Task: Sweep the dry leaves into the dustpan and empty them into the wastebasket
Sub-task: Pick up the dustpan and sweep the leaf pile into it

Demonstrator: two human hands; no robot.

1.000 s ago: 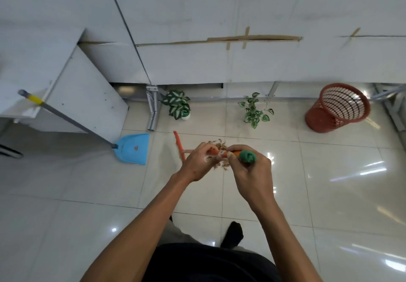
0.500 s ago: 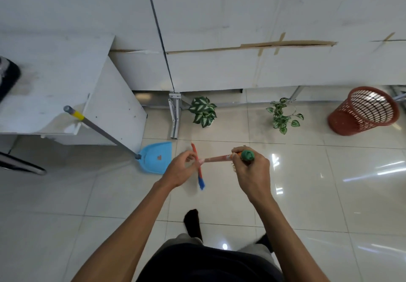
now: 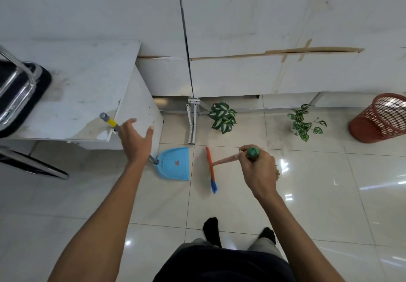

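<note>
My right hand (image 3: 258, 167) has its fingers closed round the top of the broom (image 3: 211, 169), whose head rests on the floor just right of the blue dustpan (image 3: 175, 165). My left hand (image 3: 135, 139) is spread wide, holding nothing, over the dustpan's handle (image 3: 108, 121). A few dry leaves (image 3: 277, 173) peek out beside my right hand; the wastebasket (image 3: 380, 118) stands well right. I judge I'm fetching the pan: next, grip that handle

Wastebasket (image 3: 382, 117) cut by right edge, dry leaves (image 3: 277, 173) mostly hidden (behind right hand (image 3: 258, 169))
</note>
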